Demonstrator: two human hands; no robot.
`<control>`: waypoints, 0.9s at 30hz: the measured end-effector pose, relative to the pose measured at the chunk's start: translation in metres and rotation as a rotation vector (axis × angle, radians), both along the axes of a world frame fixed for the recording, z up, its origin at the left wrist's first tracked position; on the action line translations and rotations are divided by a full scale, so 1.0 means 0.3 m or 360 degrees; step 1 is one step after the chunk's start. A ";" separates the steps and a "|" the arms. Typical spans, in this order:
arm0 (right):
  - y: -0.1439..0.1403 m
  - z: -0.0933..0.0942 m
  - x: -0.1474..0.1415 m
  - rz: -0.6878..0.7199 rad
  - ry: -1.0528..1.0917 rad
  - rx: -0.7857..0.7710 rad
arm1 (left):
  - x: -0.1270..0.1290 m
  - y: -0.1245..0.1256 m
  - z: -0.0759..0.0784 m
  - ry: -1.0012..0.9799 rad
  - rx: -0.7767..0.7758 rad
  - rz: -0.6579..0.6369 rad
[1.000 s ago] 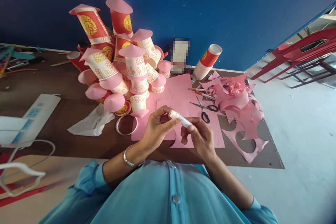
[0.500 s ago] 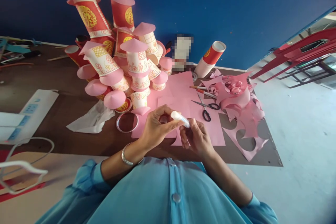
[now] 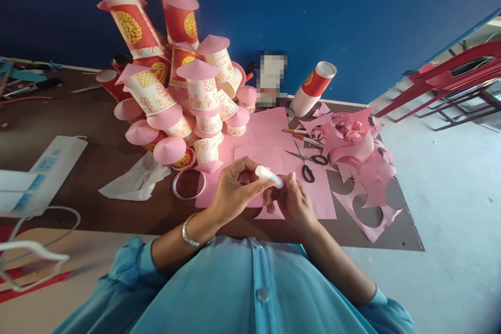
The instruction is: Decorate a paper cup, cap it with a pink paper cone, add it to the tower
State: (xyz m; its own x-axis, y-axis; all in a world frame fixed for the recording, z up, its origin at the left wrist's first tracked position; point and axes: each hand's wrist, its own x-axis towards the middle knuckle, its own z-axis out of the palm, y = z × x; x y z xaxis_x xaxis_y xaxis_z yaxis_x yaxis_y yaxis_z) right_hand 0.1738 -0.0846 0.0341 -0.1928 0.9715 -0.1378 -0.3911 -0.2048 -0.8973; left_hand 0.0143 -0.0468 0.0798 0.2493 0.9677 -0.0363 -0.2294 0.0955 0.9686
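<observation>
Between thumb and fingers, my left hand (image 3: 237, 185) grips a small white tube (image 3: 269, 176) with faint bluish print, tilted down to the right. My right hand (image 3: 295, 201) is at the tube's lower end, its fingers curled there and its thumb raised beside it; the end itself is partly hidden. Below both hands lie sheets of pink paper (image 3: 270, 125). Black-handled scissors (image 3: 307, 159) lie open on the paper, just beyond my right hand. A roll of tape (image 3: 188, 183) rests on the table left of my left hand.
Stacked paper cups with pink cone roofs (image 3: 201, 88) tower at the back left. A stack of cups (image 3: 315, 88) leans near the blue wall. Pink paper scraps (image 3: 364, 151) are heaped at right, beside two markers (image 3: 307, 140). Left are crumpled clear plastic (image 3: 135, 177) and a power strip (image 3: 58, 162).
My right thumb has lifted slightly and its fingers have shifted left under the tube's end. My left hand keeps its hold, almost still. The view has tilted a little.
</observation>
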 end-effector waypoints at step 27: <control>0.005 0.008 -0.016 0.0080 0.0448 -0.0353 | -0.044 0.028 -0.015 0.0433 0.0548 0.0188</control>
